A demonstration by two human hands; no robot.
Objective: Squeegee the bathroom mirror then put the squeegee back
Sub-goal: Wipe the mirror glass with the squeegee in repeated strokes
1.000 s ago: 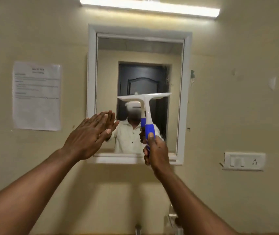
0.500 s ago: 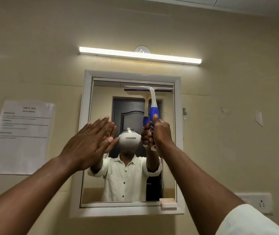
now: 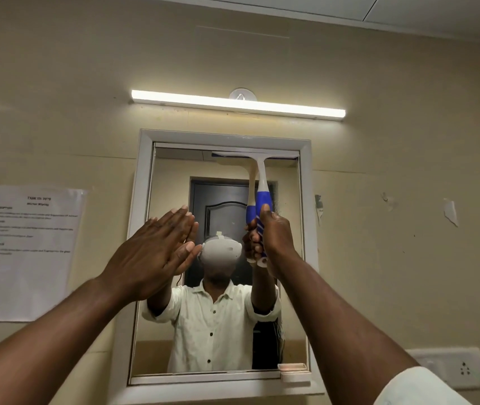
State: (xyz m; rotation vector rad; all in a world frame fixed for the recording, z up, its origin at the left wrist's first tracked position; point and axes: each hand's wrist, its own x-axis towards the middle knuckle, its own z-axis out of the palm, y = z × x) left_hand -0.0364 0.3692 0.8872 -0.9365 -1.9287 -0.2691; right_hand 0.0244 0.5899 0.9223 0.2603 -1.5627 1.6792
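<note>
A white-framed bathroom mirror (image 3: 171,331) hangs on the beige wall in front of me. My right hand (image 3: 274,232) grips the blue handle of a white and blue squeegee (image 3: 260,182). The squeegee stands upright, its blade pressed against the glass along the mirror's top edge on the right half. My left hand (image 3: 157,252) is held flat with fingers together at the mirror's left side, touching or very near the glass, holding nothing. The mirror reflects a person in a white shirt and a dark door.
A lit tube light (image 3: 237,105) runs above the mirror. A printed paper sheet (image 3: 25,252) is stuck on the wall at the left. A white switch and socket plate (image 3: 449,369) sits low right. A small white block (image 3: 292,372) rests on the mirror's lower right ledge.
My right hand has raised the squeegee from the mirror's middle to its top edge. The view has tilted upward. My left hand stays flat at the mirror's left side.
</note>
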